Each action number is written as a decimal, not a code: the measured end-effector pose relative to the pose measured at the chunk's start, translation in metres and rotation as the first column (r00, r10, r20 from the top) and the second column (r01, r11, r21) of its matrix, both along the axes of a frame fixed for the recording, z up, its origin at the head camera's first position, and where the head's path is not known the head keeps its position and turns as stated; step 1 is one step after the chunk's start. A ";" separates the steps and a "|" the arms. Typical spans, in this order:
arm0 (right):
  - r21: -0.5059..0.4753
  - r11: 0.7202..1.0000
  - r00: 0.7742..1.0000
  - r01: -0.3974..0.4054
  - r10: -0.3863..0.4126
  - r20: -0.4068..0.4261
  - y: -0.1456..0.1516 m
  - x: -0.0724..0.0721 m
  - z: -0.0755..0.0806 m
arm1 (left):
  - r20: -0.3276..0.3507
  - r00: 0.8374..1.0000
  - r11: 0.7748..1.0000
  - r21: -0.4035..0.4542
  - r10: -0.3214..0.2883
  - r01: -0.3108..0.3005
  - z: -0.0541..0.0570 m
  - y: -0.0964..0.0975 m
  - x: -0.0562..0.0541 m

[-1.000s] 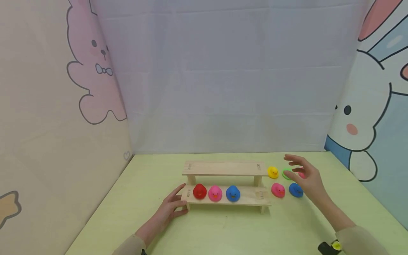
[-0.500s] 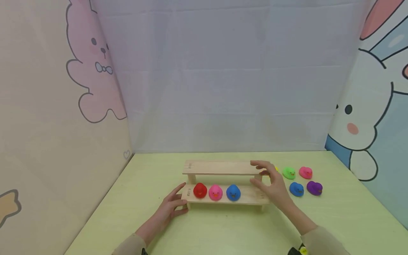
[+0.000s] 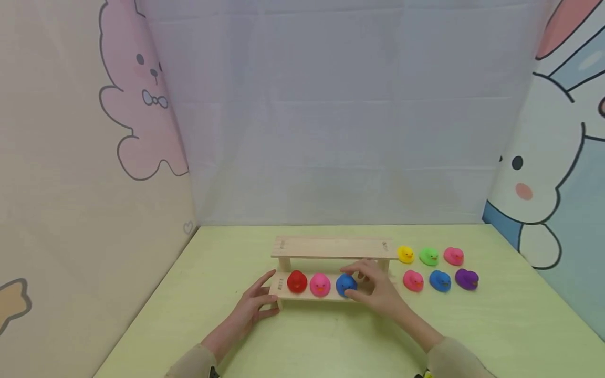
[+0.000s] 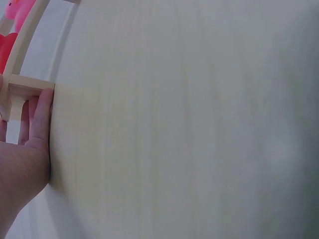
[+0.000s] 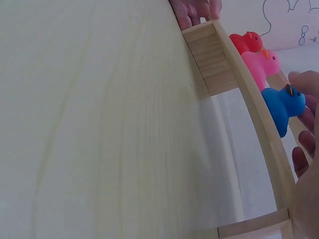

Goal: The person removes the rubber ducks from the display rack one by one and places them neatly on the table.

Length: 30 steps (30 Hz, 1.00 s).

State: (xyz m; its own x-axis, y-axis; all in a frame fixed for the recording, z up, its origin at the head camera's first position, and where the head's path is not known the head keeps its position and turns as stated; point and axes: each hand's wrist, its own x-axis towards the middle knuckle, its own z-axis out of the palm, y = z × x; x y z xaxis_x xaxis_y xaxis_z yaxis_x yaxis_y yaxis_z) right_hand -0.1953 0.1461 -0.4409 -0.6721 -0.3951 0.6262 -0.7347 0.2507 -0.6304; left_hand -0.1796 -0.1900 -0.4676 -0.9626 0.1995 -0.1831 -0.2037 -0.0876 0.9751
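Note:
A two-tier wooden stand (image 3: pixel 331 247) sits on the table. On its lower plank, from left to right, are a red rubber duck (image 3: pixel 296 282), a pink rubber duck (image 3: pixel 320 285) and a blue rubber duck (image 3: pixel 346 285). My right hand (image 3: pixel 378 294) reaches in from the right and pinches the blue duck between thumb and fingertips; the right wrist view has its fingers around the duck's (image 5: pixel 284 107) far side. At the lower plank's left end, my left hand (image 3: pixel 250 302) grips the stand, its fingers (image 4: pixel 42 112) against the end leg (image 4: pixel 30 85).
Right of the stand, two rows of rubber ducks lie on the table: yellow (image 3: pixel 405 254), green (image 3: pixel 429 256) and pink (image 3: pixel 454 256) behind, with another pink (image 3: pixel 413 281), a blue (image 3: pixel 440 281) and a purple (image 3: pixel 467 279) in front. A white curtain (image 3: pixel 331 131) hangs behind.
My right hand has moved left from above the loose ducks, across the stand's right end, to the blue duck on the lower plank. The left hand has stayed at the stand's left end.

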 end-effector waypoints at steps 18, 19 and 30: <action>0.088 0.996 0.998 -0.007 0.002 0.066 0.002 -0.008 -0.010 | 0.012 1.000 1.000 -0.002 0.007 -0.007 -0.002 -0.003 0.001; 0.089 0.996 0.998 -0.013 0.007 0.065 0.002 -0.007 -0.010 | 0.010 1.000 1.000 -0.005 0.010 -0.010 -0.002 -0.002 0.002; 0.064 0.997 0.999 -0.047 0.046 0.026 0.005 -0.006 -0.006 | 0.010 1.000 1.000 -0.017 0.021 -0.021 0.002 0.001 0.003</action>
State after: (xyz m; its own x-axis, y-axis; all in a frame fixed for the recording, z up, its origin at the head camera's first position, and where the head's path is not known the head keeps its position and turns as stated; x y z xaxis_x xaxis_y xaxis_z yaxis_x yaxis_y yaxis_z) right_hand -0.2009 0.1516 -0.4467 -0.6668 -0.4656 0.5820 -0.7312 0.2575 -0.6317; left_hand -0.1763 -0.1890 -0.4657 -0.9646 0.1762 -0.1962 -0.2120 -0.0758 0.9743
